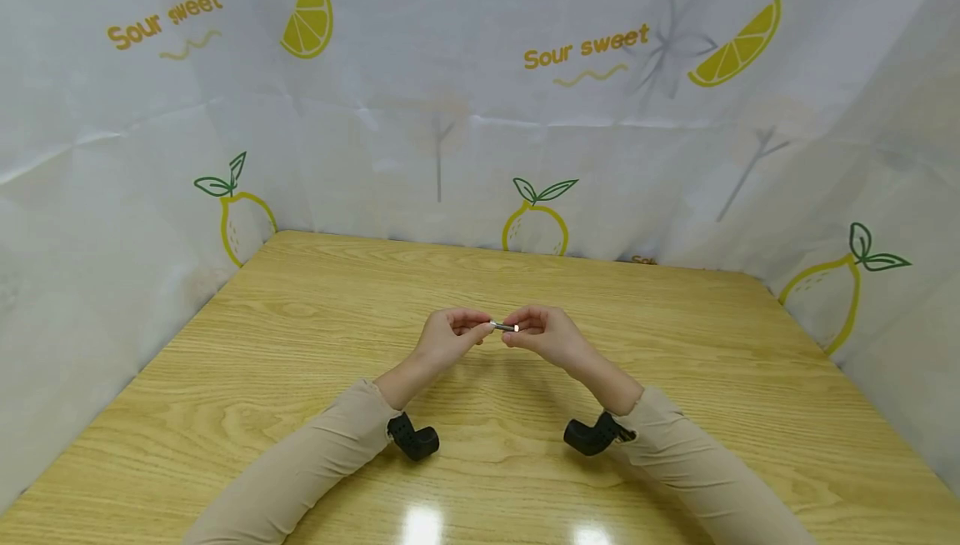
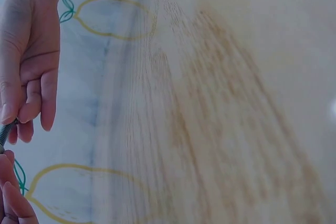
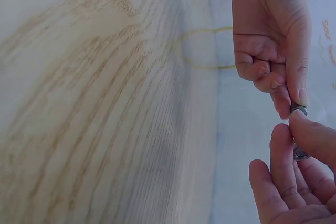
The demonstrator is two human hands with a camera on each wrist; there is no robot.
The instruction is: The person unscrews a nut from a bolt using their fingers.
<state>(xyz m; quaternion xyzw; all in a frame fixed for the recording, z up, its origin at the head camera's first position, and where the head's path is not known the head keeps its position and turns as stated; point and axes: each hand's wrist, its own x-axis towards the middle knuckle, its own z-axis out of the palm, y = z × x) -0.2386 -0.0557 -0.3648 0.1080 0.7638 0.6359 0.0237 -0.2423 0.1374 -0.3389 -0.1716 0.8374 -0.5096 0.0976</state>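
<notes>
A small metal bolt (image 1: 505,327) is held up between both hands, above the middle of the table. My left hand (image 1: 444,342) pinches its left end between thumb and fingers. From the other side, my right hand (image 1: 553,338) pinches the bolt near its bright right end. Screw thread shows on the bolt (image 2: 6,132) between the two sets of fingertips in the left wrist view. The right wrist view has a round metal end of the bolt (image 3: 300,153) by the right fingers. Fingertips cover much of it, so whether a nut sits on the thread is unclear.
The wood-grain table (image 1: 300,378) extends around both hands. Behind it and at its sides hangs a white cloth (image 1: 420,145) printed with lemons. A black wrist mount (image 1: 414,437) sits on the left cuff, and another black mount (image 1: 592,435) on the right.
</notes>
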